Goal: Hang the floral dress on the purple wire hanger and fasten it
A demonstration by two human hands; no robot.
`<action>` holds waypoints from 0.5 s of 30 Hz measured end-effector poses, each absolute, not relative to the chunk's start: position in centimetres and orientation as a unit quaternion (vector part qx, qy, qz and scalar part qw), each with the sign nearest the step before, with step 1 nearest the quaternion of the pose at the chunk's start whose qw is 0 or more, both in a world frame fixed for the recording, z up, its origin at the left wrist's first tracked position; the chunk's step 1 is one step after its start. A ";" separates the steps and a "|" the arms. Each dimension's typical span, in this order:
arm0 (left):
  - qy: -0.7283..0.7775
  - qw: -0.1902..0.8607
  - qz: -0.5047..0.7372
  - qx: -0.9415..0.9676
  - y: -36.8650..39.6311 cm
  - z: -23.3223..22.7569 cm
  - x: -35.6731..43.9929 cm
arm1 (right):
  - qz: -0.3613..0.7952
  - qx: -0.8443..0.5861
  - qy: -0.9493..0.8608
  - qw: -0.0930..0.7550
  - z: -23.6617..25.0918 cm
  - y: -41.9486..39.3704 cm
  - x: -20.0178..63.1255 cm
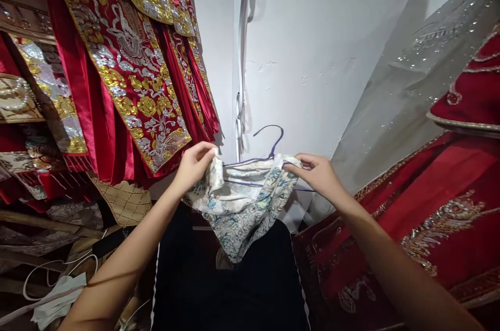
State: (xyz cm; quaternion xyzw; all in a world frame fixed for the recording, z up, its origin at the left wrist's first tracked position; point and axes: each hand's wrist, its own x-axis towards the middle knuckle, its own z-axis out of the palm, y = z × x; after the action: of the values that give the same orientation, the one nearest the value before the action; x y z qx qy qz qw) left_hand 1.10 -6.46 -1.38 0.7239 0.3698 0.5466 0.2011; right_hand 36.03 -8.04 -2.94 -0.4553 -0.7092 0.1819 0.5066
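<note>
In front of me I hold up a white floral-patterned garment [242, 219] with blue and green print. A thin purple wire hanger [276, 142] runs through its opening, its hook pointing up toward the wall. My left hand [195, 164] pinches the garment's edge at the left, thumb and fingers closed on the cloth. At the right, my right hand [314, 172] is closed on the other upper edge, beside the hanger's end. The lower part of the garment droops to a point above my dark clothing [242, 299].
Red costumes with gold and silver embroidery [144, 86] hang on the left. Another red embroidered garment [441, 200] and a sheer sequined cloth [406, 81] are on the right. A white wall [304, 49] stands ahead, with a cable [239, 60]. A white cord [58, 263] lies lower left.
</note>
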 end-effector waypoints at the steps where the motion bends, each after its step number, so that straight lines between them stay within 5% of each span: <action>1: 0.372 0.166 0.522 0.749 -6.2 -1.3 1.8 | 0.189 -0.448 -0.713 0.506 -2.7 -8.1 35.3; 6: 0.421 0.043 0.504 0.753 -3.8 -1.3 0.6 | 0.205 -0.428 -0.721 0.505 -1.0 -7.9 35.4; 15: 0.352 0.099 0.457 0.811 -5.3 -0.6 2.1 | 0.251 -0.421 -0.688 0.535 -2.2 -6.6 32.5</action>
State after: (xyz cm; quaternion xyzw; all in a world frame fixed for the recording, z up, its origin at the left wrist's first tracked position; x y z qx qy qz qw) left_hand 2.14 -5.28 -0.59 0.8109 0.3523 0.4566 0.0991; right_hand 32.52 -6.60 -2.18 -0.4210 -0.6879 0.2509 0.5354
